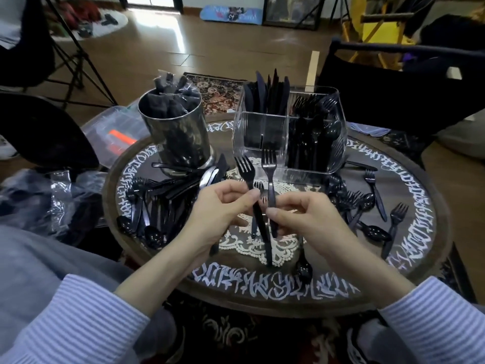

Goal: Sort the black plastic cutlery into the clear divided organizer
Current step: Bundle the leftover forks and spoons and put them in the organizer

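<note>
Forks in hand, two: my left hand (220, 206) pinches the handle of one fork (245, 168), tines up and leaning left; my right hand (296, 216) pinches the handle of a second fork (269, 164), tines up and near upright. Both handles cross between the fingertips above the middle of the round table (262, 308). A third, smaller-looking fork head shows just behind the thumbs; I cannot tell whether either hand holds it.

Organizer (262, 132), clear, divided, far side of the table, right of centre. Contents so far:
- far-left compartment: knives (270, 90) standing upright, a good bundle
- far-right compartment: forks, tines up
- near-right compartment: spoons (333, 131), bowls up
- near-left compartment: looks bare or nearly so

Loose stock not yet sorted:
- left heap (157, 208): mixed spoons, forks and knives, large
- right scatter (372, 206): forks and spoons lying apart from one another
- single spoon (304, 269) near the front edge

Other: steel canister (175, 135), far left, stuffed with dark wrapped packs; I cannot tell what they hold.

Judgement: sorting is well under way but likely not past halfway; the two held forks belong in the far-right compartment, and both table piles remain
</note>
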